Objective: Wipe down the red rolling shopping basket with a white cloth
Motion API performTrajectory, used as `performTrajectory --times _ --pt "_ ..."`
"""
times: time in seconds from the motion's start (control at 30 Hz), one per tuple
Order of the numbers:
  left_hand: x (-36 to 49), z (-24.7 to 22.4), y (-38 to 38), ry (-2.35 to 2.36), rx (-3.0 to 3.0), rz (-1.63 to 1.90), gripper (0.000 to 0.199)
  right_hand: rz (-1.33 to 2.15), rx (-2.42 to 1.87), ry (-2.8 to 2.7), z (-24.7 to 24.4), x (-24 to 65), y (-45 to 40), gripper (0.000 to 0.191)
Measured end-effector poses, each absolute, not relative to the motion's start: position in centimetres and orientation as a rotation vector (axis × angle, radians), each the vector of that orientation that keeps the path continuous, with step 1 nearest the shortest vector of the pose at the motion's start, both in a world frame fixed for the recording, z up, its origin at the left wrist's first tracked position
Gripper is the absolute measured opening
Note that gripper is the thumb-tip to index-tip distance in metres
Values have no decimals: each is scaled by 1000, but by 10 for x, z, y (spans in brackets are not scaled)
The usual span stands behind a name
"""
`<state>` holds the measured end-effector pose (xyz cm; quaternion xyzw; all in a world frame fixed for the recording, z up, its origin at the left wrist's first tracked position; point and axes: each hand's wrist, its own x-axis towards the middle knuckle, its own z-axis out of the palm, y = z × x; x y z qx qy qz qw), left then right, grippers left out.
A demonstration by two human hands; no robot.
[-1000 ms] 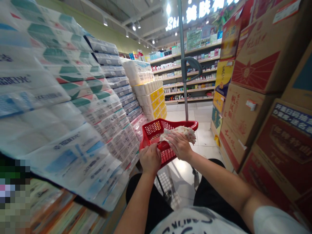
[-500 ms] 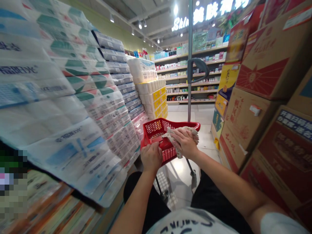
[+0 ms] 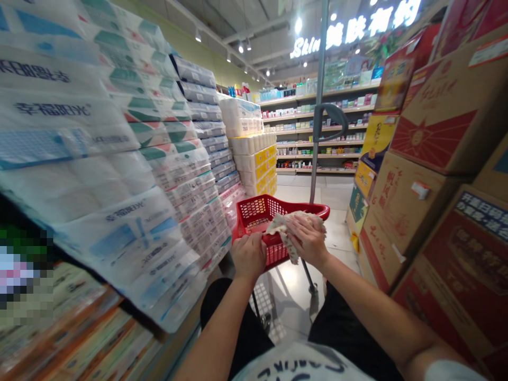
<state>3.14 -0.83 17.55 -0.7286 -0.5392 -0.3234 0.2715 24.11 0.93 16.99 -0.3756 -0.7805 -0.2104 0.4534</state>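
Cloth under right hand on red cart, left hand closed on handle

Cloth [image 3: 292, 244]: pale, patterned, crumpled, at the near right of the red cart [image 3: 260, 207], about 12 to 1 o'clock from the wearer; one end hangs down against the mesh side. Right hand [image 3: 309, 244] lies over it, fingers [image 3: 300, 231] extended and fairly close together; thumb hidden, can't tell if they pinch the cloth. Left hand [image 3: 249, 256], just left of the cloth, has its fingers curled shut around the handle [image 3: 271, 239].

Grey pole [image 3: 315, 164] with a loop grip [image 3: 336, 120] stands up behind the cart, 12 to 1 o'clock; its base is hidden. Pale tiled floor [image 3: 331, 233] around. Wrapped paper packs [image 3: 115, 211] stacked 9 to 11 o'clock, yellow-and-white packs [image 3: 256, 161] at 11 to 12. Cartons [image 3: 432, 127] piled 1 to 3 o'clock. Stocked shelves [image 3: 296, 130] at 12, lit sign [image 3: 355, 32] above. Bottom left corner pixelated, unreadable.
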Motion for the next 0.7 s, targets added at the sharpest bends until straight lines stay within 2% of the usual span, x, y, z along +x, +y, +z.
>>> performTrajectory --times 0.2,0.33,0.47,0.57,0.7 --pt "32 176 -9 -1460 -1960 -873 18 -593 -755 -2093 162 240 4 31" --pt "33 175 -7 -1473 -1975 -867 18 -561 -822 -2002 159 241 8 36" --pt "34 175 -7 -1485 -1977 -860 17 -562 -638 -2111 158 245 12 37" --pt "34 176 -7 -1493 -1979 -846 18 -475 -568 -2046 158 249 16 35" --pt "35 177 -8 -1491 -1979 -839 19 -268 -705 -1774 164 249 18 32"
